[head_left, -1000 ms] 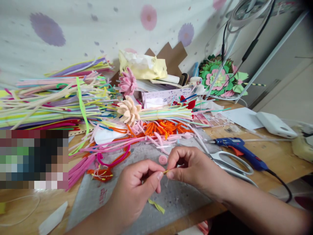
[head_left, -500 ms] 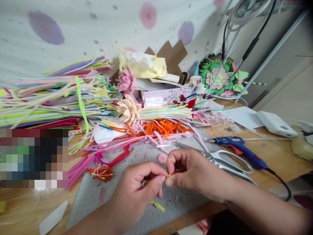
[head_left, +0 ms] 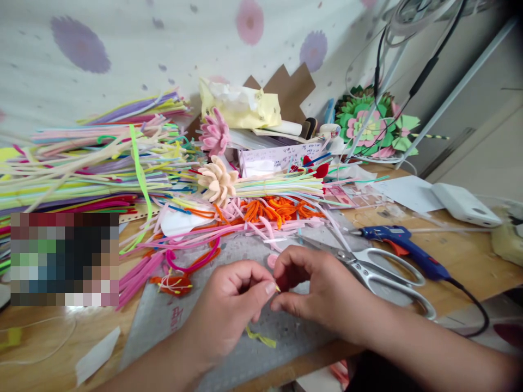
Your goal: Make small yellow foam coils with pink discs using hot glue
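Observation:
Over the grey cutting mat (head_left: 294, 340), my left hand (head_left: 235, 305) pinches a tiny yellow piece (head_left: 278, 289) between thumb and forefinger. My right hand (head_left: 316, 288) is close beside it on the right, its thumb and curled forefinger apart around the piece's free end; whether they touch it is unclear. A yellow-green strip (head_left: 261, 338) hangs or lies just below my left hand. Behind my fingers is a small pink coil (head_left: 272, 261). Silver scissors (head_left: 370, 269) lie open beyond my right wrist.
A blue glue gun (head_left: 402, 247) with a black cord lies at the right. Bundles of coloured pipe cleaners (head_left: 93, 169) fill the back left. Orange pieces (head_left: 269, 211), a cream flower (head_left: 216, 181) and a pink flower (head_left: 214, 132) are at the middle back.
My right thumb has moved down and away from its forefinger, and the yellow piece now shows at my left fingertips. The view has shifted slightly.

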Demonstrator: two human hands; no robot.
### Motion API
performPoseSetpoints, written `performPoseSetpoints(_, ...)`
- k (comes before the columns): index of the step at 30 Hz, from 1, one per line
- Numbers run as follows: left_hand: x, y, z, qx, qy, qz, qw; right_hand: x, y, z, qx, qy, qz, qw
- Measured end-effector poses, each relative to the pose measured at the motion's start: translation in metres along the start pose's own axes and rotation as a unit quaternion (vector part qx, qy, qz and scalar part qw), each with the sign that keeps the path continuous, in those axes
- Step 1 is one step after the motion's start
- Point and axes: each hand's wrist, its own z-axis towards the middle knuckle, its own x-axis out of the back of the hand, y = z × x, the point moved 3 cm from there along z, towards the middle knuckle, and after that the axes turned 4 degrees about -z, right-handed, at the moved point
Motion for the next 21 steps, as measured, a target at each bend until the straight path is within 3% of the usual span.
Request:
performPoseSetpoints(5,0.0036,-0.0009,0.0002,-0.016,0.033,-0.004,0.999,0.0009,-0.0014,-0.0042,0.003,-0.007,0.024,1.0)
performPoseSetpoints(15,0.0035,0.0031,-0.0001,-0.039,0.019,0.023,0.999,0.0005,-0.0052,0.0002,-0.037,0.052,0.021,0.998)
performPoseSetpoints(21,0.0049,-0.003,0.0015,-0.011,0.026,-0.022,0.999,0.0045,-0.0046,0.0048,-0.015,0.062,0.004,0.998)
